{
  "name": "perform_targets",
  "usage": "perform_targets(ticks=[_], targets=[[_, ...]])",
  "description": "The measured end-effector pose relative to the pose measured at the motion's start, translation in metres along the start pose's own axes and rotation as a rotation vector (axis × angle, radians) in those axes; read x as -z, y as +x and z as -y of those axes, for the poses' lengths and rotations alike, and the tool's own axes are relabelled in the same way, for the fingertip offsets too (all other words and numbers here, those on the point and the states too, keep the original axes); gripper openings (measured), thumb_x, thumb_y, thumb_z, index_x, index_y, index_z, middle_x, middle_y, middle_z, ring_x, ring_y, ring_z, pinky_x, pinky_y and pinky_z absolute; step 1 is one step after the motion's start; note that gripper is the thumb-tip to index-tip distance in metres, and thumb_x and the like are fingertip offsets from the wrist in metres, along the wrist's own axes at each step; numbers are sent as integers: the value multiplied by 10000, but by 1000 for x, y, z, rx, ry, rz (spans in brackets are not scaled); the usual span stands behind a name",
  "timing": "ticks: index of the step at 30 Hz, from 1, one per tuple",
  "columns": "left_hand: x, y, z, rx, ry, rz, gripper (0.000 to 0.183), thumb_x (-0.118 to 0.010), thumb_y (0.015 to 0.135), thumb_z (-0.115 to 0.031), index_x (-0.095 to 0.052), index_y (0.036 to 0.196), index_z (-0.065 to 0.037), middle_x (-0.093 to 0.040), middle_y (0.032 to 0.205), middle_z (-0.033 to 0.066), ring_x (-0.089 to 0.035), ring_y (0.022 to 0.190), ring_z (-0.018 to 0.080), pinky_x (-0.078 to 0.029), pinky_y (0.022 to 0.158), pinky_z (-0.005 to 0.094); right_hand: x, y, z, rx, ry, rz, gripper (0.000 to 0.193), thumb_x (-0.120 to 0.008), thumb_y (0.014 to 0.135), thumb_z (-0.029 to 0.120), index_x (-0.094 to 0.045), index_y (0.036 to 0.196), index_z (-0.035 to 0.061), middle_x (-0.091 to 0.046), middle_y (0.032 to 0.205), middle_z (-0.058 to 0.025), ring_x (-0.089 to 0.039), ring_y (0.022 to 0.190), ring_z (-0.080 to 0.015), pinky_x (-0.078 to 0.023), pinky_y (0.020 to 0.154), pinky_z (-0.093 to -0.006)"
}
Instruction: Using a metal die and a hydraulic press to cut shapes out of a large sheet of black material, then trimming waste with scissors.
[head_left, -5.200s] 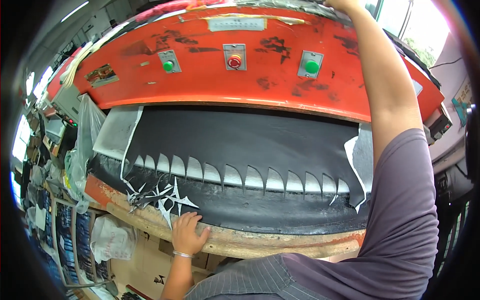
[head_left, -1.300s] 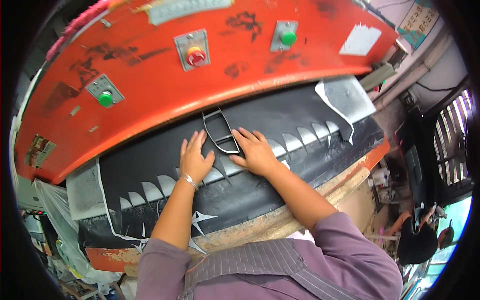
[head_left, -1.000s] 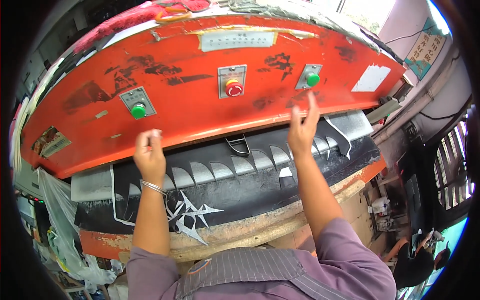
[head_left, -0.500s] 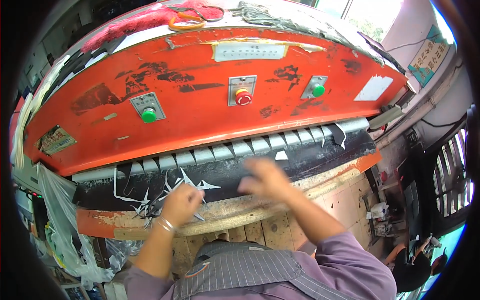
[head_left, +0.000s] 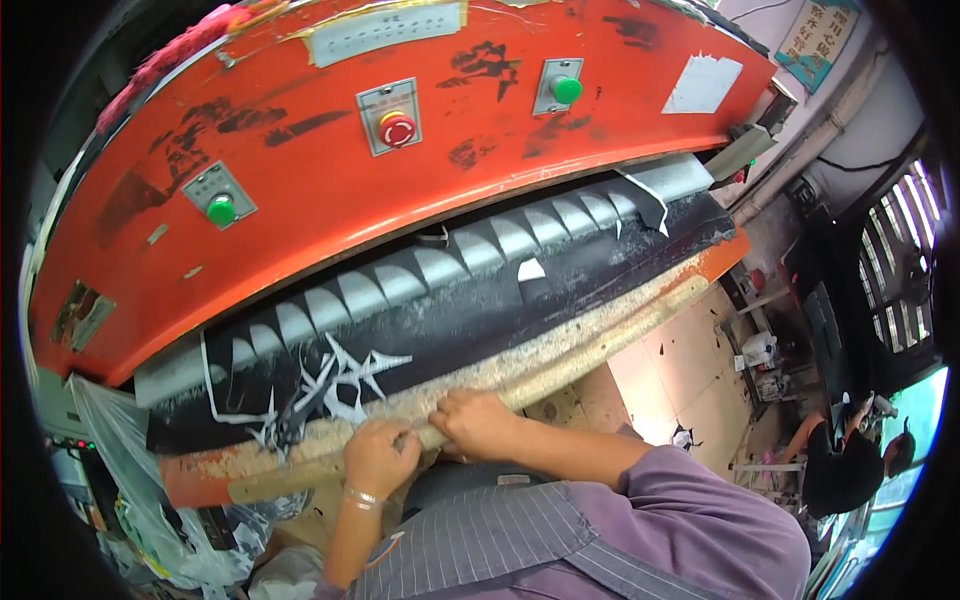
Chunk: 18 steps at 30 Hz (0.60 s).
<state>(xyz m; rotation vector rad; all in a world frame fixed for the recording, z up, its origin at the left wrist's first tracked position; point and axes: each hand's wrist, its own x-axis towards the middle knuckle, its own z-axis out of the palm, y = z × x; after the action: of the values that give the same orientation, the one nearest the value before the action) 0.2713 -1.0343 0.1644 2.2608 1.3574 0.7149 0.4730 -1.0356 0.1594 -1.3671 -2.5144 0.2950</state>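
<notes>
My left hand (head_left: 382,460) is closed at the near edge of a worn, tan front rail (head_left: 560,372). Close beside it, to the right, my right hand (head_left: 477,422) rests with curled fingers against the same rail. What either hand holds, if anything, is hidden. Just beyond my left hand lies a tangle of pointed white and dark offcuts (head_left: 345,385). A black sheet (head_left: 440,335) covers the bed of a red machine, and pale curved shapes (head_left: 435,262) line up along its far side. A small white scrap (head_left: 531,269) lies on the sheet.
The machine's red front panel (head_left: 300,190) rises beyond the bed, carrying a red push button (head_left: 397,128), a left green button (head_left: 221,210) and a right green button (head_left: 567,90). Clear plastic sheeting (head_left: 130,440) hangs at the left. Another person (head_left: 845,465) is at the far right.
My right hand has come back from over the black sheet to the rail, beside my left hand. The view has shifted, and the machine now appears more tilted.
</notes>
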Motion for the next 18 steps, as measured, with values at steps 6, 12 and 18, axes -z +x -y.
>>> perform_targets(ticks=[6, 12, 18], targets=[[41, 89, 8, 143, -183, 544, 268, -613, 842, -317, -721, 804, -74, -693, 825, 130, -662, 766, 312, -517, 714, 386, 46, 68, -87, -221, 284, -277, 412, -681, 814, 376, -641, 1080, 63, -658, 1067, -157, -611, 1006, -348, -482, 858, -431], [-33, 217, 46, -129, -82, 48, 244, -658, 800, -209, -610, 974, -45, -607, 1208, 172, -545, 1137, 371, -418, 960, 451, 4, 134, -184, -192, -38, -437, 448, -730, 758, 409, -590, 908, 10, -513, 1259, -311, -460, 1243, -424, -355, 1041, -501], [-44, 241, 56, -157, -10, 84, 287, -689, 778, -214, -567, 966, -35, -571, 1287, 167, -471, 1251, 388, -330, 1054, 502, 49, 124, -213, -493, 786, -430, 381, -792, 736, 297, -558, 734, -3, -603, 1082, -336, -557, 1148, -423, -450, 955, -425]])
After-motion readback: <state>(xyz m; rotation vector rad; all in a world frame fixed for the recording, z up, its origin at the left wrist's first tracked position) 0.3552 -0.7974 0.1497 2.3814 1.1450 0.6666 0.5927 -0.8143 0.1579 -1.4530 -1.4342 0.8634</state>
